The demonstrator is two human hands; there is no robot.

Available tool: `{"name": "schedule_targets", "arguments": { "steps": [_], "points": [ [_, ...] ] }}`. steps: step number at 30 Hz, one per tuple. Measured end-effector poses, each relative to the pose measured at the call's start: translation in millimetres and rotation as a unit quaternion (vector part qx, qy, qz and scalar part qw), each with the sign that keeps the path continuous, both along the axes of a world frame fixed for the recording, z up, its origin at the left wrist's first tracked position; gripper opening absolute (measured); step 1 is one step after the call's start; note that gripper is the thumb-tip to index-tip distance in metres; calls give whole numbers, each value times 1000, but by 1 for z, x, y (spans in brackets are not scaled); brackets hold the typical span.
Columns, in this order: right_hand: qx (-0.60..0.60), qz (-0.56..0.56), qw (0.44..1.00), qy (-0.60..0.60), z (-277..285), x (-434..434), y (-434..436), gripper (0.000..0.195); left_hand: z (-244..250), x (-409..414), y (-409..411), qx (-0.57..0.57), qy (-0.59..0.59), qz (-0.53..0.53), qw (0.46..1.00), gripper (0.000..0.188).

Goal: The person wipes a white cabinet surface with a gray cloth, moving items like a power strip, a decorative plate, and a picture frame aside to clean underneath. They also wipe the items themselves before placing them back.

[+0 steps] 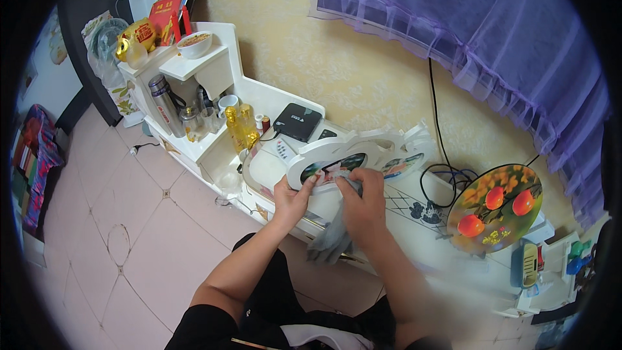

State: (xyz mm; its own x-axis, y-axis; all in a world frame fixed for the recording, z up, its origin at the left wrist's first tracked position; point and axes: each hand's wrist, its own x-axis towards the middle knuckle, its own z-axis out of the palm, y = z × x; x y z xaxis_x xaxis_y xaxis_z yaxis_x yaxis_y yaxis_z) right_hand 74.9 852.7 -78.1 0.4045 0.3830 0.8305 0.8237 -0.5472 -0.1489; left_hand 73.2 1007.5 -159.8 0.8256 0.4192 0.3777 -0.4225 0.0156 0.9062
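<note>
A white ornate photo frame (326,148) with oval picture openings is held above the cabinet top. My left hand (293,199) grips its lower left edge, the thumb on the rim. In my right hand (363,199) is a bunched grey cloth (331,236), pressed against the front of the larger oval photo (347,161). The cloth's loose end hangs down past the cabinet's front edge. A second oval photo (404,165) shows in the frame's right part. My fingers and the cloth hide some of the larger photo.
Behind the frame are a black set-top box (297,121) and a white remote (284,149). Gold bottles (235,129), a steel thermos (165,104) and a white bowl (194,46) stand left on the white cabinet (218,155). At right are a round fruit-printed board (495,209) and loose black cables (437,189).
</note>
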Motion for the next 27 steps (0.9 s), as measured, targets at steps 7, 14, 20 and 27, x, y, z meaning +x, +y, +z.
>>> {"name": "schedule_targets", "arguments": {
  "steps": [7, 14, 20, 27],
  "points": [
    [22, -4, 1000, -10, -8, 10, 25, 32, 1, -2, -8, 4, 12, -19, 1000, 16],
    [85, -39, 996, -3, -10, -2, 25, 19, -3, -4, -12, 7, -12, -50, 999, 15],
    [38, 67, 996, -42, -11, -1, 29, 27, -1, -7, -9, 35, 5, -49, 998, 22],
    [-149, 103, 978, -103, -6, -8, 45, 35, -19, -3, -1, 40, 4, -56, 998, 22]
  ]
}}
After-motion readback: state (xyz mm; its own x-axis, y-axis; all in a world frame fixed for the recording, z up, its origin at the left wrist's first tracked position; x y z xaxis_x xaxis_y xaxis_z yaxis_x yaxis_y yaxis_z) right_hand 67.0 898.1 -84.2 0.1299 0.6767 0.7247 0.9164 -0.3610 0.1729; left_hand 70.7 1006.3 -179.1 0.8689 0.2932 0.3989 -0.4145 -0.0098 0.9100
